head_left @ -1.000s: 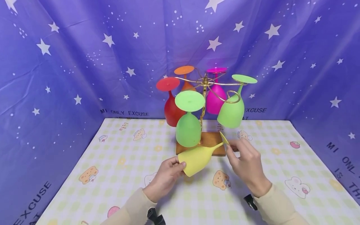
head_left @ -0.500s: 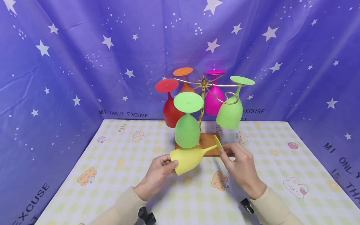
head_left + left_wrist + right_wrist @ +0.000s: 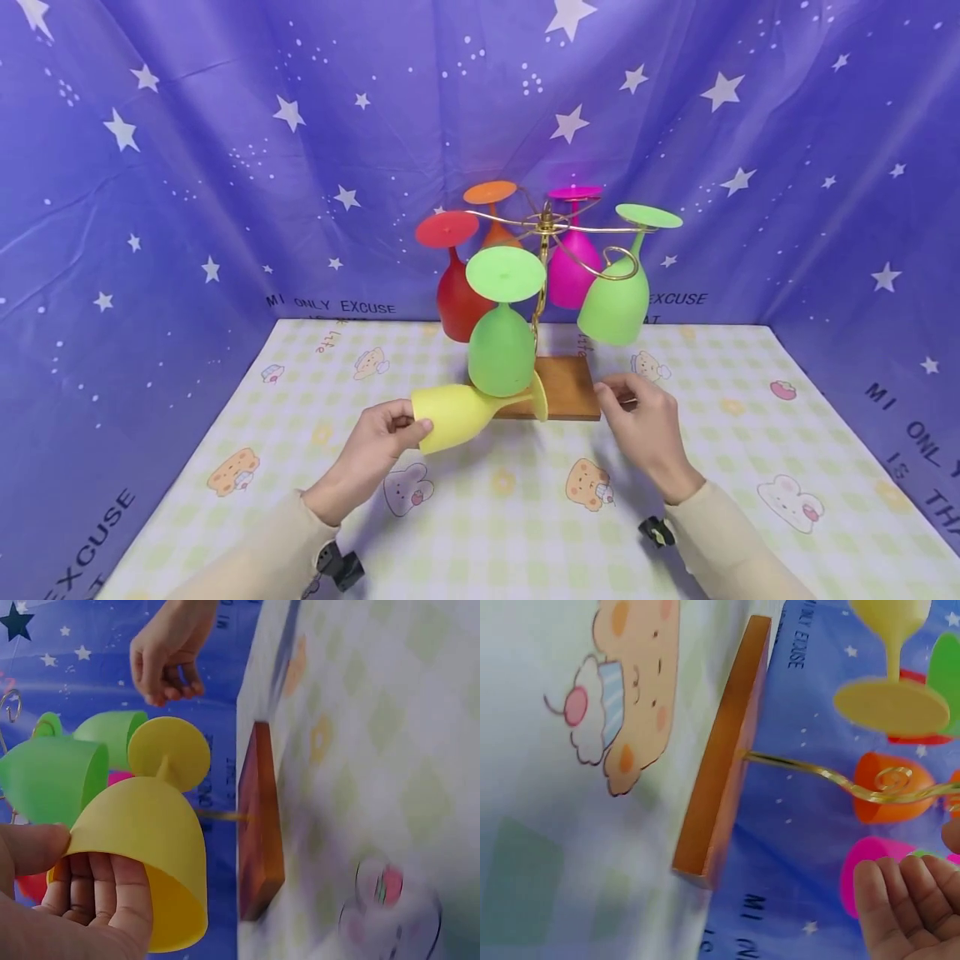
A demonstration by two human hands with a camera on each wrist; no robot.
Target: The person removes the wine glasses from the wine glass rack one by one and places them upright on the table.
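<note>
Across the whole back and both sides hung the purple star-printed curtain (image 3: 225,167), and below it spread the checked tablecloth (image 3: 487,533) with its cartoon animals. Up in the centre stood the gold goblet rack (image 3: 546,223), its twisted post rising from a flat wooden base (image 3: 570,387). And what a line-up of upside-down goblets it carried! The near green goblet (image 3: 501,354) loomed in front, the far green goblet (image 3: 615,308) tilted out on the right, the red goblet (image 3: 461,304) sat left, the magenta goblet (image 3: 573,271) was far and right of the post, and the orange goblet (image 3: 490,192) was half hidden at far left.

Then the yellow goblet (image 3: 453,417): on its side, off the cloth, mouth to the left, foot to the right before the base. Whether it touched the near green goblet above was hard to say. The left hand (image 3: 367,454) had it, thumb and fingers gripping the rim! The right hand (image 3: 648,421) hung by the base's right end, fingers loosely bent, grasping nothing. Smallest of all, a black wrist device (image 3: 657,532) sat at the right cuff.
</note>
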